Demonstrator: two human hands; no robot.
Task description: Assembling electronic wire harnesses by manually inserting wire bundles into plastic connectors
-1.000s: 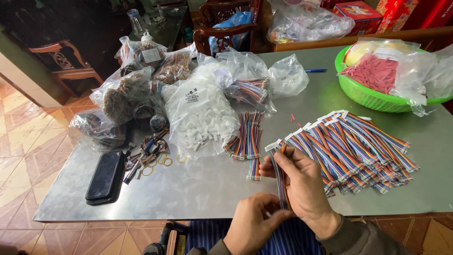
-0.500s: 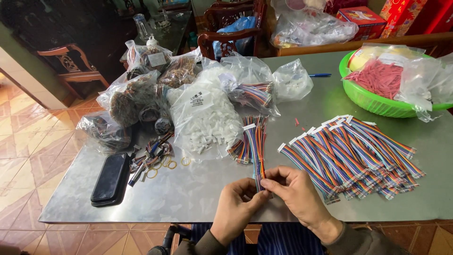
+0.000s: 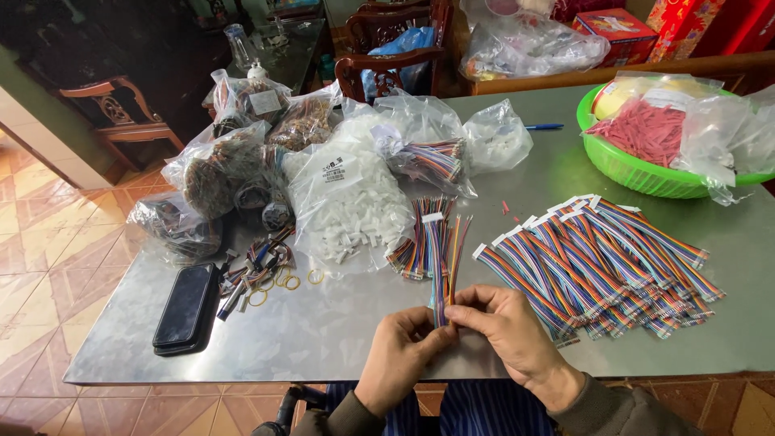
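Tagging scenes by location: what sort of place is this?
Likely a home used for piecework, not a factory: a metal table on tiled floor, carved wooden chairs behind, and bags of white plastic parts beside piled rainbow wire cables. Both hands hold one cable.

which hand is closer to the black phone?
Left. The left hand is on the cable nearer the black phone, which lies off to its left. The right hand sits beyond it, further from the phone.

Rainbow ribbon cable (image 3: 437,258) upright, white connector topmost.
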